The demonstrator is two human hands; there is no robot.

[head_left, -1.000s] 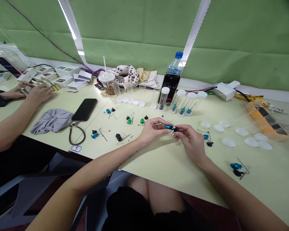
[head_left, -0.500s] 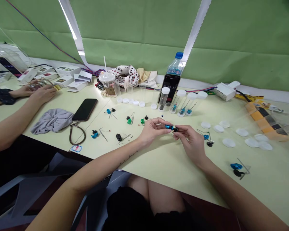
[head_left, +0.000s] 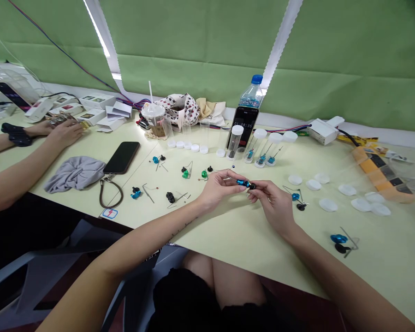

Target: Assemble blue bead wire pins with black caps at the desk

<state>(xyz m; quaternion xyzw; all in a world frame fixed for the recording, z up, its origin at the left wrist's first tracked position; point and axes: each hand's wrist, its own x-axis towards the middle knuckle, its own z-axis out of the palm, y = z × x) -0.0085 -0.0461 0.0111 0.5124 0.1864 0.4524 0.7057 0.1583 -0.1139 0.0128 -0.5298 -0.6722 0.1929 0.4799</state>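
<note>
Both hands meet above the table [head_left: 228,235], a little right of the middle. My left hand [head_left: 218,189] pinches a small blue metal part [head_left: 242,183] between thumb and fingers. At its right end my right hand [head_left: 270,198] grips a black part [head_left: 252,186] that touches the blue one. Fingers cover some of both parts. Sets of small parts with hex keys lie around: a green part [head_left: 204,174] and a black part [head_left: 170,197] left of my hands, a blue part [head_left: 295,197] and another blue part [head_left: 338,238] to the right.
Capped clear tubes [head_left: 237,138] stand behind my hands, before a phone [head_left: 244,124] leaning on a bottle [head_left: 251,94]. White caps [head_left: 328,205] lie at right near an orange object [head_left: 380,173]. At left are a phone [head_left: 121,157], a grey cloth [head_left: 75,173] and another person's hands [head_left: 64,133].
My hands and the parts in them are nearly unchanged. The other person's hands have shifted slightly, and the phone timer has gone from 01:08:34 to 01:08:35.
</note>
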